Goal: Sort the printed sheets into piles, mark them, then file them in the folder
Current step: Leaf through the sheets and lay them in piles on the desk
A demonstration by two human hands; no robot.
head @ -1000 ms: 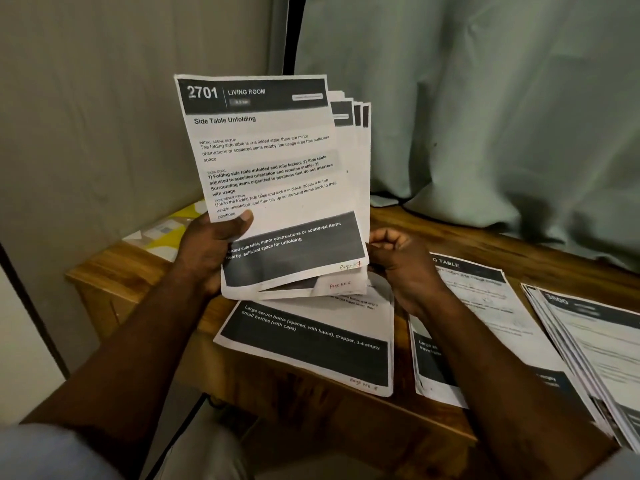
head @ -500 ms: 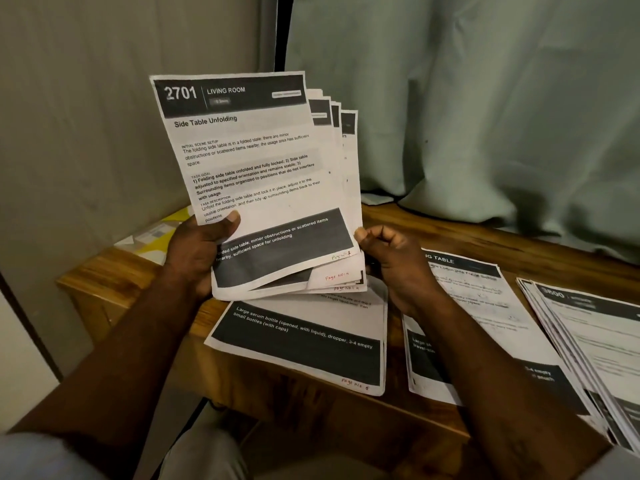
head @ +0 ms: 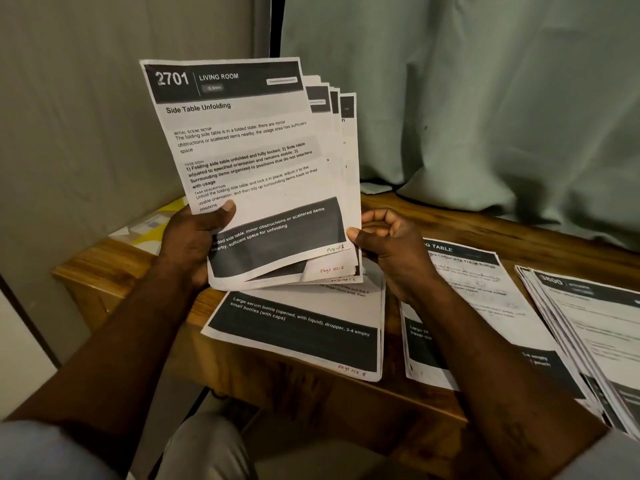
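My left hand (head: 197, 237) grips a fanned stack of printed sheets (head: 249, 161), held upright above the wooden table (head: 104, 258). The top sheet reads "2701 Living Room, Side Table Unfolding" and carries a red handwritten page number at its lower right corner. My right hand (head: 388, 244) is at the stack's lower right edge, thumb on the front, fingers curled behind the sheets. Below the stack lies one pile of sheets (head: 298, 334) with a red page mark. A second pile (head: 478, 313) lies to its right, and a thicker fanned pile (head: 588, 334) at the far right.
A yellow and white flat item (head: 152, 226) lies on the table's back left corner. A grey wall stands to the left and a pale curtain (head: 485, 98) hangs behind the table. My knees are below the table's near edge.
The held stack has fanned out a little further to the right, and my right hand has shifted along its lower right edge. The piles on the table have not moved.
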